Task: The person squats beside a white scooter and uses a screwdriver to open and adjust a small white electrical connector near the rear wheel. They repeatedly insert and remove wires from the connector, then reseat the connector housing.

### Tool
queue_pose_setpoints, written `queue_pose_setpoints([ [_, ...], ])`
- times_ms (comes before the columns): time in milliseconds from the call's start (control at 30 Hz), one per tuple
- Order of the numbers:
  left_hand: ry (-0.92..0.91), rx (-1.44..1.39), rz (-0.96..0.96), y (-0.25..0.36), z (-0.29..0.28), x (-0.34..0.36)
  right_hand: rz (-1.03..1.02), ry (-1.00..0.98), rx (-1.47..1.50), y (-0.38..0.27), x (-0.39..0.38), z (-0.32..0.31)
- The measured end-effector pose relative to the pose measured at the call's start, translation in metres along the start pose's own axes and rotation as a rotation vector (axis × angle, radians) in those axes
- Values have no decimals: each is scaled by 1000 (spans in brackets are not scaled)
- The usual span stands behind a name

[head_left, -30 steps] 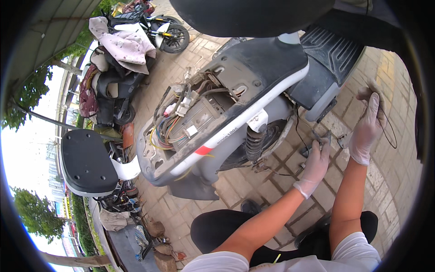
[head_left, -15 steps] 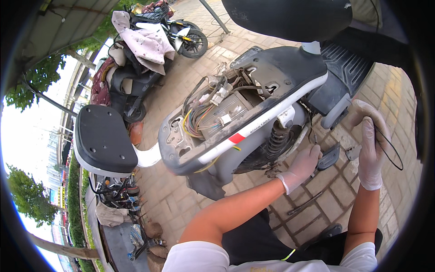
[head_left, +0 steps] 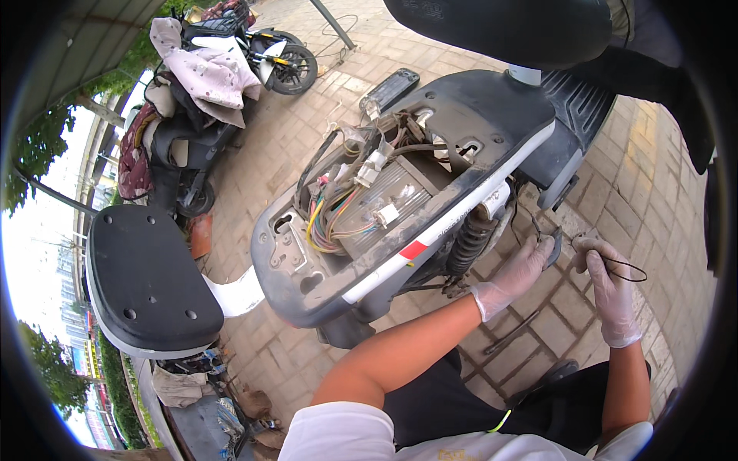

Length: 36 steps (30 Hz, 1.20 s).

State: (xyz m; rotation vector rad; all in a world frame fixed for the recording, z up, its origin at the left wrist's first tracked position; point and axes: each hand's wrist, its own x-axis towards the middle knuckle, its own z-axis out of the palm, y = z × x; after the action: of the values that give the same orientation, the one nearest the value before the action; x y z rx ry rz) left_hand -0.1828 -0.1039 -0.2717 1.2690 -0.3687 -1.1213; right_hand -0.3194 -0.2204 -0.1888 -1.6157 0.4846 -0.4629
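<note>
My left hand (head_left: 516,269), in a translucent glove, grips a dark curved part (head_left: 552,247) beside the scooter's shock absorber (head_left: 473,246). My gloved right hand (head_left: 603,280) is closed on a thin black cable (head_left: 630,270) that loops out to the right, a little apart from my left hand. Above my hands is the white-and-black scooter (head_left: 430,253), its body opened to show a controller box (head_left: 396,200) with bundled coloured wires (head_left: 327,227) and connectors. Thin wires hang near the rear of the shock absorber. A long slender tool (head_left: 511,330) lies on the paving below my left hand.
A detached seat (head_left: 150,273) sits at the left, above parts and cloths (head_left: 181,384). Other scooters (head_left: 288,65), partly covered by fabric, stand at the upper left on brick paving (head_left: 300,161). A metal pole (head_left: 334,27) rises behind. A black object overhangs at the top.
My right hand has come down and leftward with the cable, closer to my left hand. My left hand has shifted slightly right and up with the dark part. The view has also moved.
</note>
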Motion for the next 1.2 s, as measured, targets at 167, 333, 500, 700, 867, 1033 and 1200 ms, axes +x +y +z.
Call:
queue_pose_setpoints([
  [167, 146, -108, -36, -9, 4, 3, 69, 63, 29, 28, -6, 2],
  [333, 252, 208, 116, -15, 4, 6, 257, 84, 344, 42, 23, 2],
  [500, 402, 458, 181, -7, 16, 3, 282, 59, 595, 60, 45, -6],
  [700, 86, -46, 136, -6, 19, -13, 212, 0, 516, 67, 34, -10],
  [867, 65, -59, -38, -5, 20, -10, 282, 136, 488, 55, 23, 4],
  [1033, 54, -209, -7, -9, 19, -10, 186, 128, 493, 57, 15, 14],
  [1200, 67, -281, -48, -8, 18, -15, 132, 115, 442, 62, 15, 17],
])
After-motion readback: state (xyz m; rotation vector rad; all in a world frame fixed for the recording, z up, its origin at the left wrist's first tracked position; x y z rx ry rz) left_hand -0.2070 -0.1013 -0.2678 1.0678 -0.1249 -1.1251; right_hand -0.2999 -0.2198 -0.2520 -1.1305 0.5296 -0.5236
